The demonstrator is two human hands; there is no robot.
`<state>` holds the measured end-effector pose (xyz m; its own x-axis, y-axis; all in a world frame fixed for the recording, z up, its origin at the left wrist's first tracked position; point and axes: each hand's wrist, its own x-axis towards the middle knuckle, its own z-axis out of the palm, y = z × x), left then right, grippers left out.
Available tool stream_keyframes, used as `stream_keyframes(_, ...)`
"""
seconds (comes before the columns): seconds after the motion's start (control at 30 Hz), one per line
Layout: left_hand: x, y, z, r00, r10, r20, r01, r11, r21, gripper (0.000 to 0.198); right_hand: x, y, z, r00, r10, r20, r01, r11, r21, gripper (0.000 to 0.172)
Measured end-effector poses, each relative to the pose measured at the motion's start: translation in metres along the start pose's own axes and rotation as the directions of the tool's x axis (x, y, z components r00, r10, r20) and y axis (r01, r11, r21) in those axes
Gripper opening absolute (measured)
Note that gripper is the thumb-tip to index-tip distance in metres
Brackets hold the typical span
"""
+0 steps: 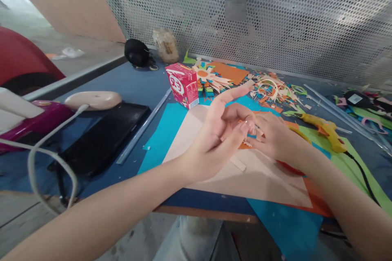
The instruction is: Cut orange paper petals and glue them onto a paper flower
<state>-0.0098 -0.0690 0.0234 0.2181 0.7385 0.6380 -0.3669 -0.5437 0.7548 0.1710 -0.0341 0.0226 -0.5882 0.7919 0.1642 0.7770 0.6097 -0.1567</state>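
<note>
My left hand (216, 140) is over the cream paper sheet (211, 181), its index finger stretched out and its thumb and other fingers curled together. My right hand (272, 136) meets it from the right, fingers closed against the left fingertips. Whatever is pinched between them is small and mostly hidden; bits of blue, orange and cream show there. A narrow cream paper strip (238, 163) lies on the sheet just below the hands. Under my right wrist, a red curved edge (290, 168) and a yellow one (300, 133) show, partly covered.
A pink box (183, 85) and layered paper flowers (203, 74) stand behind, with paper scraps (269, 89) farther right. A yellow glue gun (326, 128) with a black cord lies right. Left are a clear glue stick (143, 128), a black phone (107, 138) and a white cable (32, 163).
</note>
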Motion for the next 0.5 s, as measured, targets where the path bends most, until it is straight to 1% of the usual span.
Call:
stream_keyframes(0.07,0.001,-0.002,-0.002,1.000,-0.014,-0.002,0.014,1.000,0.007,0.033,-0.001,0.002,0.009,1.000,-0.005,-0.011,0.004,0.997,-0.081,0.026)
stream_keyframes(0.13,0.002,-0.004,-0.003,0.999,-0.037,-0.014,0.037,0.999,0.013,0.035,-0.006,0.001,0.013,1.000,0.002,-0.014,-0.004,0.993,-0.119,0.029)
stream_keyframes(0.2,0.003,-0.006,-0.003,0.999,-0.051,-0.012,0.051,0.999,0.007,0.037,-0.009,-0.002,0.011,1.000,-0.008,-0.021,0.006,0.992,-0.125,0.030)
stream_keyframes(0.33,0.003,-0.008,-0.002,0.997,-0.071,0.005,0.071,0.997,0.012,0.038,-0.013,-0.004,0.002,0.993,-0.069,-0.099,0.052,0.985,-0.166,0.030)
stream_keyframes(0.4,0.003,-0.009,-0.002,0.997,-0.076,-0.001,0.076,0.997,0.032,0.040,-0.015,-0.004,-0.002,0.989,-0.075,-0.130,0.064,0.994,-0.090,0.030)
stream_keyframes(0.5,0.003,-0.012,-0.003,0.997,-0.076,-0.017,0.077,0.994,0.077,0.041,-0.019,-0.007,-0.008,0.981,-0.001,-0.195,0.023,0.993,0.114,0.036)
